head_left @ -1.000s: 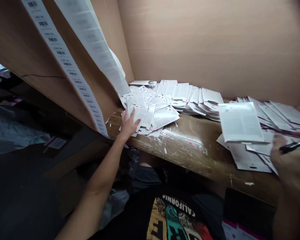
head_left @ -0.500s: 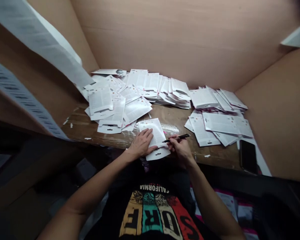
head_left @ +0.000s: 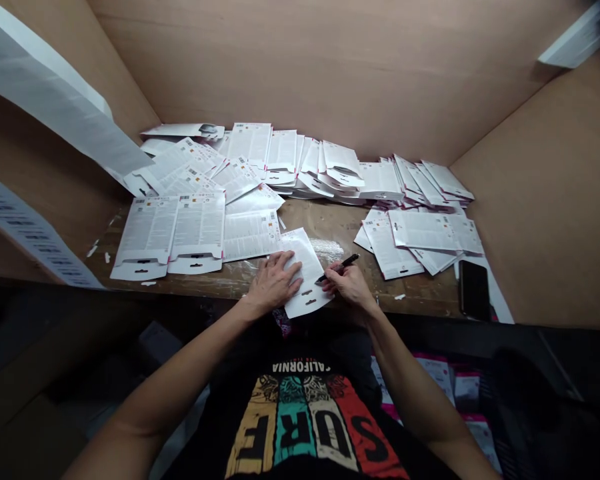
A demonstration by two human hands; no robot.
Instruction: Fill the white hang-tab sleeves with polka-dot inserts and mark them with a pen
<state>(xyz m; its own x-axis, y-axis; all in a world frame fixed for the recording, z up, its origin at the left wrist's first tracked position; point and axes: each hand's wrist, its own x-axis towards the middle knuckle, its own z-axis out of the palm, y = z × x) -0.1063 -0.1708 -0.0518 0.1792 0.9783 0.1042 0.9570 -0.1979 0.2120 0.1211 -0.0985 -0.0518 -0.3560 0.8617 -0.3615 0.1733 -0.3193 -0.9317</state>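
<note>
A white cardboard packet (head_left: pixel 307 263) with a hang hole at its near end lies at the table's front edge. My left hand (head_left: pixel 274 281) rests on its left side, fingers spread and flat. Between the fingers of my right hand (head_left: pixel 351 285) is a black pen (head_left: pixel 347 261). Its tip points down at the packet's lower part, and I cannot tell whether it touches. To the left, two similar packets (head_left: pixel 145 230) lie side by side, printed face up. Behind them is a loose heap of more packets (head_left: pixel 250 143).
At the right, another heap of packets (head_left: pixel 425 230) lies near a black phone (head_left: pixel 474 290). Tall brown panels (head_left: pixel 300 73) enclose the back and sides. A printed label strip (head_left: pixel 35 233) hangs at the left. Paper scraps dot the wooden table (head_left: pixel 325 223).
The view has shifted, so most things appear further left. The front-left packets now lie side by side instead of overlapping. The packet under my hands now shows two hang holes instead of one.
</note>
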